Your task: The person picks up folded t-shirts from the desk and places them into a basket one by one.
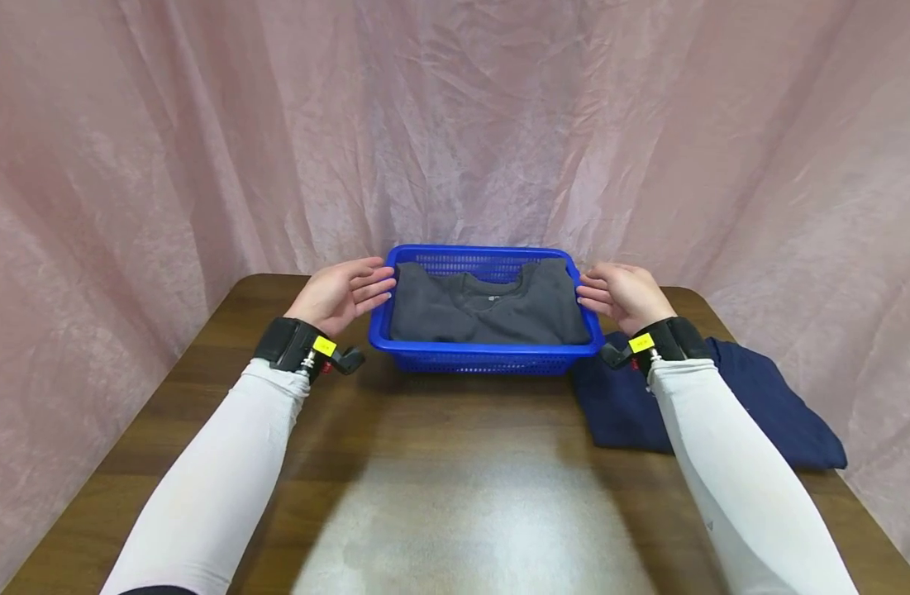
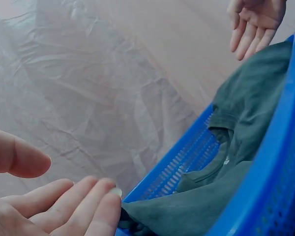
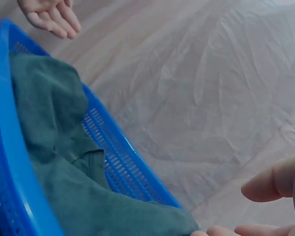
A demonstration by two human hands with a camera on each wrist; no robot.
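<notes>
Pink crinkled fabric backdrop [image 1: 164,149] hangs behind everything and fills the far side of both wrist views. At the left, a white sleeve [image 1: 216,471] runs up the dark wooden table [image 1: 455,438] to a black wrist strap [image 1: 291,343] with a yellow tag. The left hand [image 1: 343,293] is just beside the left end of the blue perforated plastic basket [image 1: 484,357], palm turned toward it, fingers straight and slightly spread; its fingertips [image 2: 105,194] reach the rim at the basket's corner, though whether they actually press on it cannot be told. It holds nothing.

Inside the basket lies a folded dark grey shirt [image 1: 492,310], collar toward the far wall, its cloth reaching from one end to the other and rising about level with the rim. The basket stands on the far middle of the table, close to the backdrop.

At the right end of the basket the right hand [image 1: 621,293] mirrors the other: palm facing the basket, fingers relaxed and a little apart, tips at or just short of the rim beside the shirt's edge, gripping nothing. Behind it comes a second black strap [image 1: 666,339] and white sleeve [image 1: 737,479]. Under that forearm, on the table to the right of the basket, lies a folded navy blue garment [image 1: 767,405].
</notes>
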